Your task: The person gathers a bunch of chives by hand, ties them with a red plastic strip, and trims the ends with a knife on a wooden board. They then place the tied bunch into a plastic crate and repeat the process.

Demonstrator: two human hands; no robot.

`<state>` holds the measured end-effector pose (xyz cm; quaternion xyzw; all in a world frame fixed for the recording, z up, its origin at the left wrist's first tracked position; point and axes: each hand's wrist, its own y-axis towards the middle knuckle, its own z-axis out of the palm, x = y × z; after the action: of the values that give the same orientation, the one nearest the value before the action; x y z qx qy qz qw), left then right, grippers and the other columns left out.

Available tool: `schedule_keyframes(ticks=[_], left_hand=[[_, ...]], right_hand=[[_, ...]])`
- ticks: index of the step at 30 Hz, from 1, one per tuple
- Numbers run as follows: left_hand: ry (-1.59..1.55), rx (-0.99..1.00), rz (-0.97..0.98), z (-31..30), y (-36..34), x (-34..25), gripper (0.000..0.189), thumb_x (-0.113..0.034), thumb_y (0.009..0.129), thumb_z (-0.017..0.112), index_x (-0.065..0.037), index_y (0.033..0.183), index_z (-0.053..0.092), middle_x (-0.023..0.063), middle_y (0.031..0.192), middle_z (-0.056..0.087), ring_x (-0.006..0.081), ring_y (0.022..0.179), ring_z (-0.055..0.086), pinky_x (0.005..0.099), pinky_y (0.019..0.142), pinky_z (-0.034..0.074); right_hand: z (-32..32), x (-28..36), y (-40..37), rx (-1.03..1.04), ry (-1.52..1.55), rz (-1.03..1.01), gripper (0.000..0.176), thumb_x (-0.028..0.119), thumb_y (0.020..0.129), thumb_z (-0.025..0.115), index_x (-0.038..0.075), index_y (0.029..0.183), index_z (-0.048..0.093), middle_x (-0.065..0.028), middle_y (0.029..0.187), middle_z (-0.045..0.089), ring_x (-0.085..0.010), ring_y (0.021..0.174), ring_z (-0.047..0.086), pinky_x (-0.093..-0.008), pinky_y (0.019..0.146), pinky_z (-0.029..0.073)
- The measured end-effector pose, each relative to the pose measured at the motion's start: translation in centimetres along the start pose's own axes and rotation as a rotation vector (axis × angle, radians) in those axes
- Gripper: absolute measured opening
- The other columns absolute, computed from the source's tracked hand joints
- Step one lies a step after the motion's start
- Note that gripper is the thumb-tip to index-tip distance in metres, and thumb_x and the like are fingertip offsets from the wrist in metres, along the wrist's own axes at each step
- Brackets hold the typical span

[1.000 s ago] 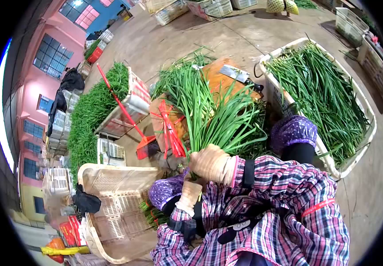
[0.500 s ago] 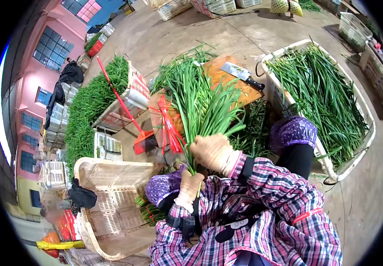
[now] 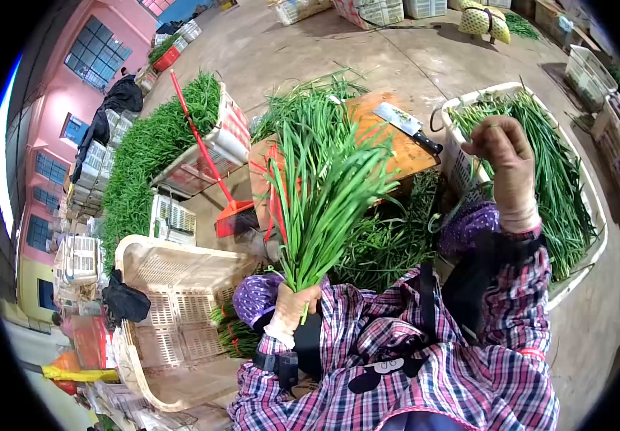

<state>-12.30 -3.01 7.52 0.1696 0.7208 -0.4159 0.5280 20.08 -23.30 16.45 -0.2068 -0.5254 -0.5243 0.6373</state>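
Note:
Long green leafy stalks (image 3: 324,208) form an upright bunch, its lower end wrapped by the fingers of my left hand (image 3: 296,305). My right hand (image 3: 505,161) is raised in front of the white crate (image 3: 460,172) of long greens, fingers curled; whether something small is pinched in them I cannot make out. Behind the bunch, red ties (image 3: 275,194) hang at the edge of a wooden board (image 3: 410,147). A cleaver (image 3: 398,118) and a black-handled knife (image 3: 427,143) lie on that board.
A large beige crate (image 3: 180,327) stands at the lower left, with tied bundles (image 3: 234,330) at its right side. Behind it are a red dustpan (image 3: 235,218) with a long handle and a crate (image 3: 216,154) heaped with greens. Loose leaves (image 3: 396,244) lie before my knees.
My right hand has left the bunch and moved up and right to the white crate. My left hand still grips the bunch, whose leaves now spread wider. The view has shifted slightly.

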Motion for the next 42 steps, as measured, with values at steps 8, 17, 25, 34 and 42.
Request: schedule_keyframes(ticks=[8, 17, 25, 34, 42], left_hand=[[0.126, -0.002, 0.058, -1.1, -0.6, 0.4, 0.013, -0.003, 0.073, 0.062, -0.002, 0.086, 0.060, -0.0010, 0.067, 0.056, 0.0070, 0.053, 0.048, 0.0216, 0.045, 0.036], [0.284, 0.051, 0.282, 0.0, -1.1, -1.0, 0.022, -0.005, 0.076, 0.065, -0.003, 0.098, 0.062, -0.0013, 0.071, 0.059, 0.0069, 0.054, 0.049, 0.0229, 0.049, 0.039], [0.479, 0.123, 0.345, -1.3, -0.8, 0.4, 0.026, -0.004, 0.084, 0.058, -0.005, 0.110, 0.061, 0.0060, 0.108, 0.066, 0.0162, 0.099, 0.063, 0.0278, 0.082, 0.049], [0.856, 0.168, 0.563, -1.5, -0.8, -0.4, 0.021, -0.009, 0.085, 0.059, -0.008, 0.105, 0.062, 0.0054, 0.102, 0.067, 0.0202, 0.094, 0.064, 0.0298, 0.081, 0.049], [0.926, 0.146, 0.595, -1.5, -0.3, 0.2, 0.022, -0.008, 0.081, 0.065, -0.003, 0.102, 0.061, 0.0066, 0.100, 0.068, 0.0187, 0.090, 0.065, 0.0284, 0.077, 0.049]], right_hand=[[-0.1, 3.9, 0.5, 0.174, -0.272, 0.207, 0.013, 0.011, 0.084, 0.060, 0.005, 0.095, 0.057, 0.0065, 0.071, 0.051, 0.0000, 0.048, 0.037, -0.0168, 0.043, 0.028], [0.0, 0.4, 0.9, 0.606, -0.632, 0.347, 0.016, 0.009, 0.081, 0.066, 0.006, 0.096, 0.067, -0.0018, 0.082, 0.066, -0.0090, 0.075, 0.059, -0.0255, 0.072, 0.048], [0.2, -2.4, 0.5, 0.823, -0.805, 0.056, 0.021, 0.015, 0.077, 0.066, 0.009, 0.097, 0.068, -0.0110, 0.083, 0.067, -0.0256, 0.080, 0.064, -0.0328, 0.073, 0.049], [2.1, -3.1, -1.0, 1.076, -0.808, 0.295, 0.021, 0.019, 0.079, 0.068, 0.010, 0.098, 0.069, -0.0099, 0.081, 0.067, -0.0209, 0.076, 0.063, -0.0326, 0.070, 0.049], [3.3, -3.9, -2.5, 1.179, -0.835, 0.212, 0.025, 0.027, 0.078, 0.066, 0.014, 0.100, 0.068, -0.0128, 0.085, 0.066, -0.0304, 0.082, 0.063, -0.0372, 0.074, 0.048]])
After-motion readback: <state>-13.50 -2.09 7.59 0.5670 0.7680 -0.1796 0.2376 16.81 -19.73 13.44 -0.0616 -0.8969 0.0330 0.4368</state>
